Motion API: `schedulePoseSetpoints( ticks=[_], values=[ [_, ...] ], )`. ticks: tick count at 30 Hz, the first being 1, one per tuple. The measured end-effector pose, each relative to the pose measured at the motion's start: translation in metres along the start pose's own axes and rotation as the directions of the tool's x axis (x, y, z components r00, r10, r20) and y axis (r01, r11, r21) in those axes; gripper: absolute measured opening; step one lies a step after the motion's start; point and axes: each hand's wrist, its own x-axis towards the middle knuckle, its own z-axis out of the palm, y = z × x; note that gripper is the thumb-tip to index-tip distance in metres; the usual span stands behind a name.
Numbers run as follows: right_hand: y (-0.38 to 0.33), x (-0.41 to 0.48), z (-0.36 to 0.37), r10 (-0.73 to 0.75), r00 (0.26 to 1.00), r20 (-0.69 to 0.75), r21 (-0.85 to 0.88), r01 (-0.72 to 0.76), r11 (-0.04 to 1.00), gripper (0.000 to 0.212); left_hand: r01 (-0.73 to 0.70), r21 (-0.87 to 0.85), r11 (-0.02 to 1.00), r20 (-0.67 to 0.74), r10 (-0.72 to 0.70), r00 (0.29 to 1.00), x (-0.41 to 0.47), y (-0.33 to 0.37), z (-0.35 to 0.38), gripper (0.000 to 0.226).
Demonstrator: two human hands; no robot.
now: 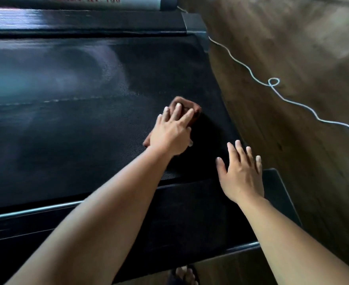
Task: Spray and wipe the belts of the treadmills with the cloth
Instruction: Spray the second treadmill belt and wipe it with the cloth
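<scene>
On the black treadmill belt (77, 145) filling the frame's centre, wiping is under way: the left hand (170, 134) presses flat, uncurled, on the brown cloth (197, 110) mid-frame, the right hand (241, 175) spread empty just beside, and the next sweep likely heads left toward the hazy patch (46, 75).

Home or gym room: treadmill belt (77, 124), wood-look floor (292, 48), loose cord (292, 102).

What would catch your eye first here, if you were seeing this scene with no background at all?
The left hand stands out first, pressing a brown cloth flat on the black treadmill belt at mid-frame. Just right of it, the right hand is spread open by the belt's near edge. A thin white cord snakes across the wooden floor on the right.
</scene>
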Motion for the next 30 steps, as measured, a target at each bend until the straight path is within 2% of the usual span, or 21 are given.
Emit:
schedulePoseSetpoints(
  ticks=[3,6,9,13,18,23,27,30],
  values=[
    [0.0,0.0,0.001,0.013,1.0,0.005,0.014,-0.013,1.0,0.065,-0.051,-0.033,0.998,-0.004,0.051,0.999,-0.043,0.015,0.01,0.063],
    [0.0,0.0,0.002,0.013,1.0,-0.009,0.03,-0.013,0.999,0.066,-0.042,0.005,0.999,-0.048,0.042,0.998,-0.087,-0.007,0.015,0.062],
    [0.0,0.001,0.004,0.015,1.0,-0.025,0.035,-0.015,0.999,0.067,0.091,-0.014,0.996,-0.086,-0.092,0.992,-0.114,-0.058,0.006,0.062],
    [-0.001,0.001,0.004,0.019,0.999,-0.031,0.037,-0.018,0.999,0.068,0.29,-0.028,0.957,-0.154,-0.291,0.944,-0.123,-0.122,-0.014,0.061],
    [-0.002,0.002,0.005,0.018,0.999,-0.041,0.032,-0.017,0.999,0.066,0.345,0.004,0.939,-0.163,-0.339,0.926,-0.058,-0.132,-0.024,0.062],
    [0.0,0.002,0.005,0.018,1.0,-0.022,0.023,-0.017,1.0,0.064,0.244,-0.01,0.97,-0.109,-0.244,0.964,0.032,-0.078,-0.023,0.061],
    [0.0,0.001,0.004,0.002,1.0,-0.015,0.016,-0.001,1.0,0.064,-0.003,0.03,1.0,-0.05,0.005,0.999,0.072,-0.011,-0.002,0.062],
    [0.001,0.001,0.001,0.005,1.0,-0.009,0.04,-0.004,0.999,0.063,-0.165,0.018,0.986,-0.016,0.165,0.986,0.054,0.027,0.014,0.061]
  ],
)
